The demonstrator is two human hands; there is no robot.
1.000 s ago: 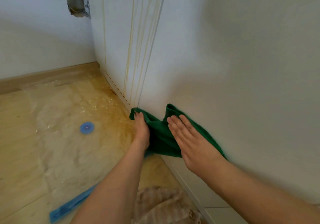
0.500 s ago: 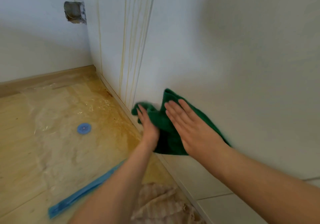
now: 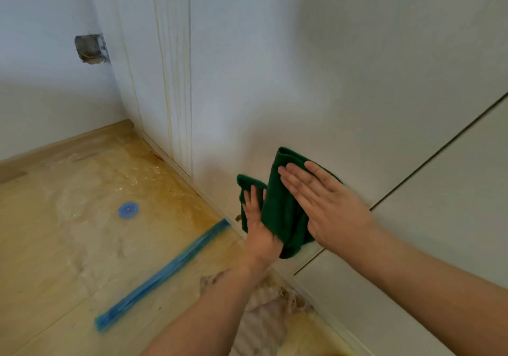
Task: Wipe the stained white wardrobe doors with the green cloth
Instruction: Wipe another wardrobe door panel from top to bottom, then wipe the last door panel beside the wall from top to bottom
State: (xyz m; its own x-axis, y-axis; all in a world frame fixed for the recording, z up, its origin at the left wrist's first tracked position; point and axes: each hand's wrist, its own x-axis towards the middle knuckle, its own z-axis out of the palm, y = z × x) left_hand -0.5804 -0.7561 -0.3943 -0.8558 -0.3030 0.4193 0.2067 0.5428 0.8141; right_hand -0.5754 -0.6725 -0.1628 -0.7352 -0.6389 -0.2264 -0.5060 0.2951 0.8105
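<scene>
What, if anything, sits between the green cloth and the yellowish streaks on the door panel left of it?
Nothing visible does. The green cloth lies flat on the white door under the left hand and right hand. The door surface between it and the stain streaks, up and to the left, is bare.

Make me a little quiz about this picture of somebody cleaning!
1. True or false: both hands press flat on the cloth.
2. What colour is the round disc on the floor? A) red B) blue C) black
3. Fill in: the yellowish streaks on the wardrobe door run ____ of the cloth.

Key:
1. True: left hand and right hand both lie flat.
2. B
3. left
</scene>
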